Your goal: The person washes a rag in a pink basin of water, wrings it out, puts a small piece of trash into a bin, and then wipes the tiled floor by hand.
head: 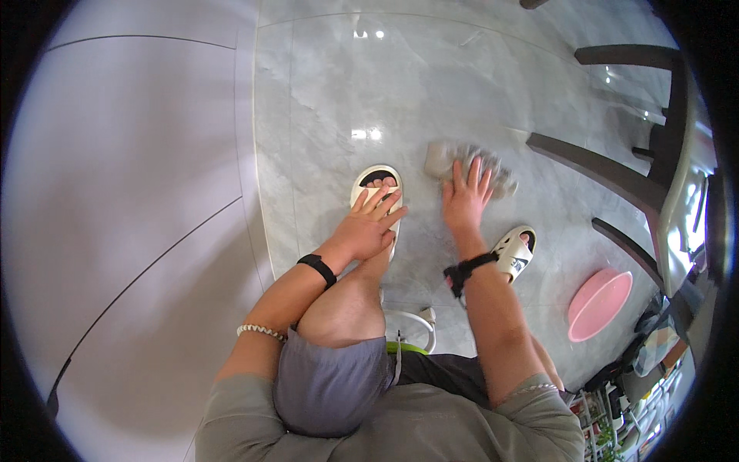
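Note:
On the glossy grey marble-patterned floor tile [369, 75], a bunched grey cloth [440, 159] lies beneath my right hand [466, 187]. That hand holds the cloth down against the floor, its fingers spread over the top; the cloth looks blurred. My left hand [372, 228] has its fingers apart and grasps nothing. It is over my left foot in a cream slide sandal [376, 176], by the shin; whether it touches them I cannot tell. My other cream slide sandal [515, 254] stands to the right, partly behind my right forearm.
Pale flat cabinet panels [144, 144] rise along the left. Dark furniture legs [600, 170] stand on the right, with a pink plastic basin [600, 305] below them. Under me is a white curved tube frame [424, 323] with a green part [407, 347].

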The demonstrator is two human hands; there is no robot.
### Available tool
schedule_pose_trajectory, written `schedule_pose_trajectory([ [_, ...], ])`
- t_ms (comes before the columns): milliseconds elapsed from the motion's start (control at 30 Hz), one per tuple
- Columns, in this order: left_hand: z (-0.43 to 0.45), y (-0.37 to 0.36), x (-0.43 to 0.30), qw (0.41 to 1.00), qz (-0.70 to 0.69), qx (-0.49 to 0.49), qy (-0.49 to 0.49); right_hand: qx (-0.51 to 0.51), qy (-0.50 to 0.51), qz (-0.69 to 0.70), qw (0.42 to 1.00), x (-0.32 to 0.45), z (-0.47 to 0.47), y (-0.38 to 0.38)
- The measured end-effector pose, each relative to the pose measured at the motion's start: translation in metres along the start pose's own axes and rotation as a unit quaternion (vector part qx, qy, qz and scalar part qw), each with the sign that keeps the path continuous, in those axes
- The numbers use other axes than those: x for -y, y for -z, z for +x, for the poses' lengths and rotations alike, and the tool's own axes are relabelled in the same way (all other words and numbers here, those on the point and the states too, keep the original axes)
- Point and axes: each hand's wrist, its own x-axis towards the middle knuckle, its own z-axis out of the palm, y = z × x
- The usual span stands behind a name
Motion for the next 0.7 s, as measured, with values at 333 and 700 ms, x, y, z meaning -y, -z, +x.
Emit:
schedule_pose_trajectory([
  [333, -0.002, 0.004, -0.001, 0.997, -0.028, -0.07, -0.021, 0.047, 0.002, 0.008, 0.999, 0.038, 0.021, 0.017],
  [700, 0.085, 0.008, -0.01, 0.995, -0.048, -0.059, -0.066, 0.06, 0.055, -0.123, 0.989, 0.008, -0.065, -0.044],
])
